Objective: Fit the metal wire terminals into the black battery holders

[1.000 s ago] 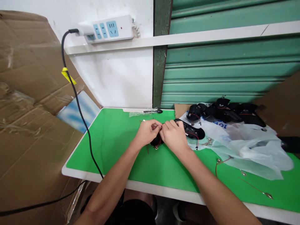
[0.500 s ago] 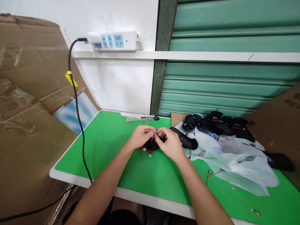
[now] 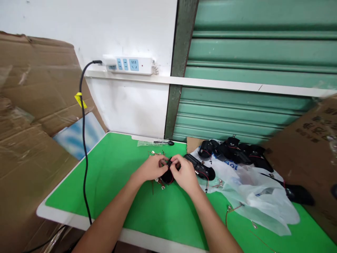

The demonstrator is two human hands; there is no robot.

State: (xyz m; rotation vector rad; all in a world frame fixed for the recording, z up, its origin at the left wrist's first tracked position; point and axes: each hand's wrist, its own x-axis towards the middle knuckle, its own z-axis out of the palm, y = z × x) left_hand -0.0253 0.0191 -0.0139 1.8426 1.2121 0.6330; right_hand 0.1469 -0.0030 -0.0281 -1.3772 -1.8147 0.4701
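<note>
1. The left hand [image 3: 150,168] is curling inward, its thumb and fingertips drawing close and pinching at the upper edge of a black part [image 3: 165,177].
2. The right hand [image 3: 185,172] is meeting it from the other side — thumb and forefinger bent toward each other, gripping the same upper edge. Whether a smaller piece is also sitting between the fingertips is too small to tell.
3. The black part is resting low between the two hands, over the green tabletop [image 3: 102,186], with much of it being hidden by the fingers.
4. Small metal contacts [image 3: 163,187] are lying just beside the black part, and more are showing beyond the left hand.
5. A long black housing [image 3: 201,168] is lying just beyond the right hand, a thin red wire [image 3: 206,177] running along it.
6. Farther right, a white plastic bag [image 3: 265,203] is spreading over the tabletop, with a cluster of black pieces [image 3: 234,151] lying at its back.
7. Near the back edge, a black spoon-shaped item [image 3: 170,143] is lying — clear wrap [image 3: 144,143] is extending from it.
</note>
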